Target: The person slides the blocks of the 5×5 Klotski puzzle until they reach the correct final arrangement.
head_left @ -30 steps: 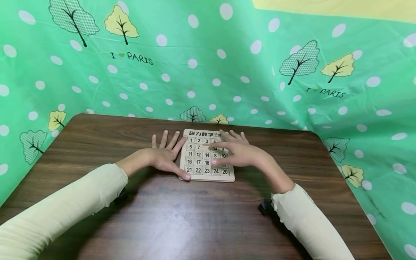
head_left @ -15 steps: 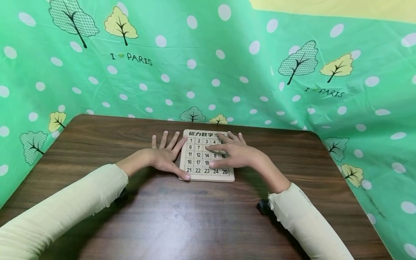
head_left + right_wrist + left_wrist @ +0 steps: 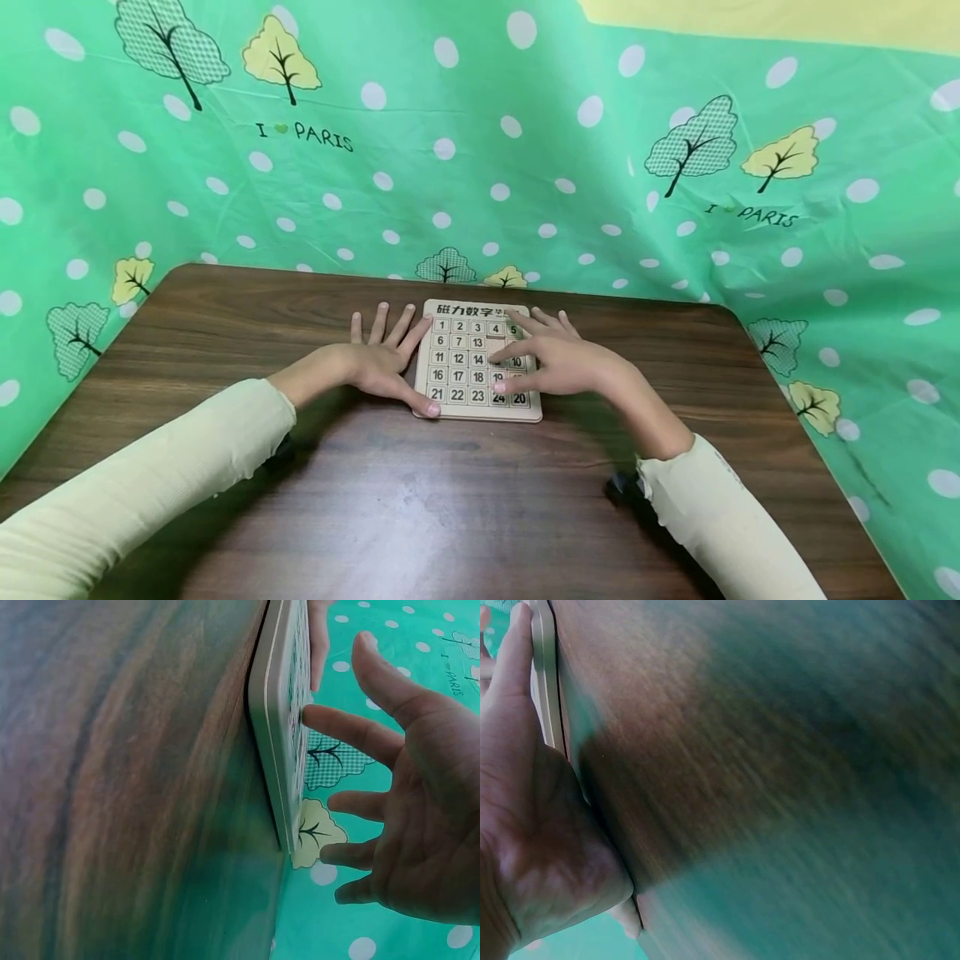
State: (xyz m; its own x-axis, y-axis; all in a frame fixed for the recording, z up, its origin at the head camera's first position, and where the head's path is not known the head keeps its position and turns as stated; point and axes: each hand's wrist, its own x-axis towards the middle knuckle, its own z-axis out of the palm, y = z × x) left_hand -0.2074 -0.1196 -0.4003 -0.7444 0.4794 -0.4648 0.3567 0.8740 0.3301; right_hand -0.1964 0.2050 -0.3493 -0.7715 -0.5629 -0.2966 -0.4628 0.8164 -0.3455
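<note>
A wooden number sliding puzzle point(image 3: 480, 411) lies flat near the far side of the table, with rows of numbered tiles under a printed title. My left hand point(image 3: 377, 367) is spread beside it, thumb on the near left corner and index finger along the left edge. My right hand point(image 3: 566, 360) reaches over the right side with fingers extended. Its index fingertip is on the third row, right of tile 14, covering the tile there. Tile 13 point(image 3: 477, 342) sits right of 7, with a vacant slot beside it. In the right wrist view, the index finger point(image 3: 352, 731) meets the puzzle's face while the thumb stands off it.
The brown wood-grain table point(image 3: 420, 517) has rounded far corners. A green polka-dot cloth point(image 3: 480, 125) with printed trees hangs behind and along the sides. Dark wrist devices point(image 3: 621, 490) sit below the pale sleeves point(image 3: 720, 508).
Tile 13 has slid left one place, pushed by the right index finger. That finger has then moved nearer me, to the third row. The left hand has stayed still.
</note>
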